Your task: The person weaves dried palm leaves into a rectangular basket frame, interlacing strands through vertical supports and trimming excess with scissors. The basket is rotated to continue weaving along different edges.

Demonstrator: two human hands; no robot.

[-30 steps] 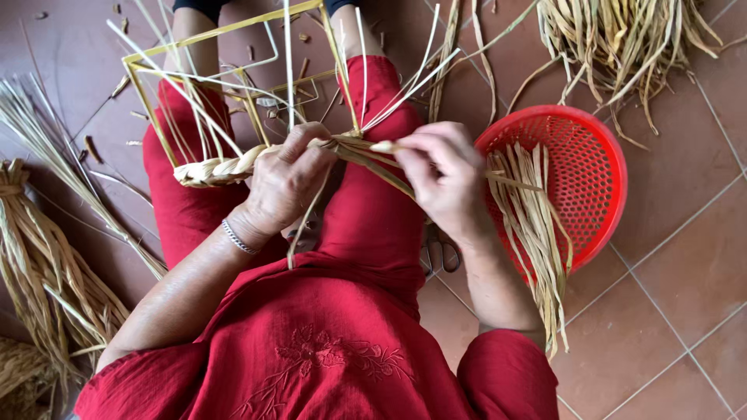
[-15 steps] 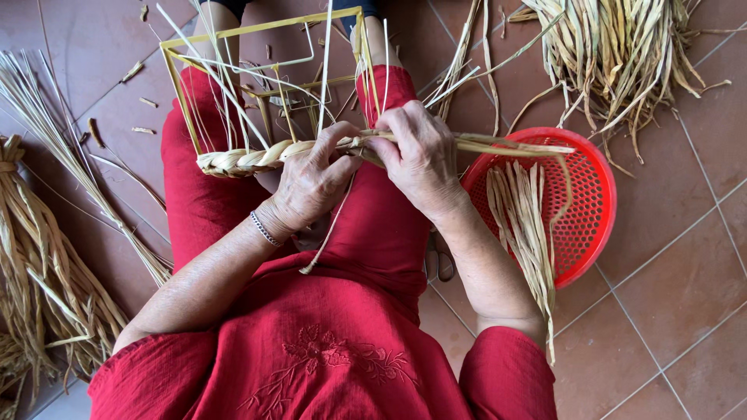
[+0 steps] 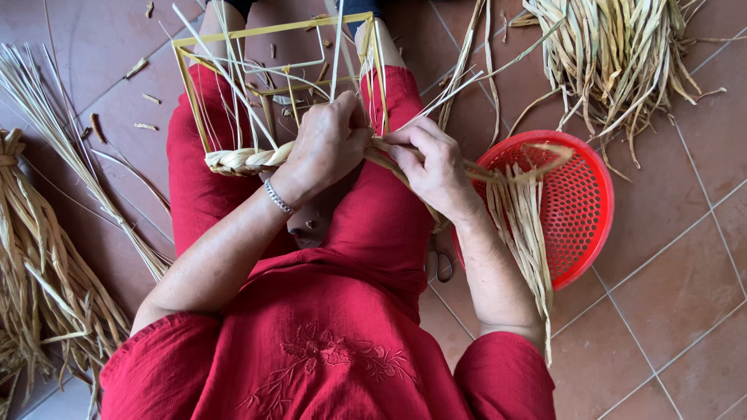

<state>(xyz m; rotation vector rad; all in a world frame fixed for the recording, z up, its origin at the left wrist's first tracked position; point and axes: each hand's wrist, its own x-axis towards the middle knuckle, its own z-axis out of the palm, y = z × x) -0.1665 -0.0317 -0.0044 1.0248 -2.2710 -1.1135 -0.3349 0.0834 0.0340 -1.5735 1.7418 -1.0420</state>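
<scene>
I sit on the floor in red clothes, a yellow wire frame (image 3: 187, 58) resting across my legs. A pale plaited straw braid (image 3: 245, 159) runs along the frame's near edge. My left hand (image 3: 327, 140) is closed over the braid's working end, a silver bracelet on its wrist. My right hand (image 3: 432, 163) pinches loose straw strands (image 3: 498, 173) that trail right over the red basket (image 3: 595, 206). Thin upright stalks rise from the frame between my hands.
A red mesh plastic basket holds a bunch of straw (image 3: 521, 225) beside my right knee. A straw heap (image 3: 615, 54) lies at the top right, tied straw bundles (image 3: 35, 257) at the left. Scissors handles (image 3: 442, 264) peek out under my right forearm. Terracotta tiles all round.
Both hands have shifted left along the frame and closer together, and the braid end has moved with them. The view has drifted, so the basket now sits further right.
</scene>
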